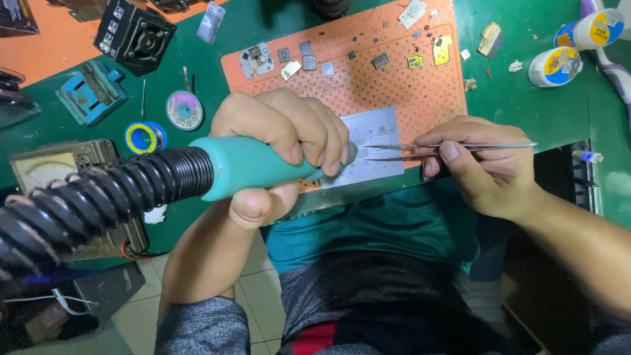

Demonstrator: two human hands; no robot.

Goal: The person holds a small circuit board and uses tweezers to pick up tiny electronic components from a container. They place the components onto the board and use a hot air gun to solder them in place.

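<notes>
Left hand: wrapped tight around a teal hot-air handle, thumb under, fingers over, nozzle end pointed down at a small silvery stencil plate; a black ribbed hose trails off it toward the viewer's left. Right hand: pinching a pair of steel tweezers between thumb and forefinger, tips laid flat over the plate and meeting just beside the nozzle. Stencil plate: lies at the near edge of an orange perforated mat, partly overhanging it, close to the person's body. Handling note, as a judgement: the tweezer tips seem best kept pressing the plate flat while the air goes on, the nozzle held upright and a little off the metal, moved in small circles so no spot overheats; the fingers nearest the nozzle look close to the heat. Mat, farther part: scattered small chips and shields, one yellow part. Green bench beyond: two solder-wick reels, a blue holder, a small black fan, two white jars at far right.
</notes>
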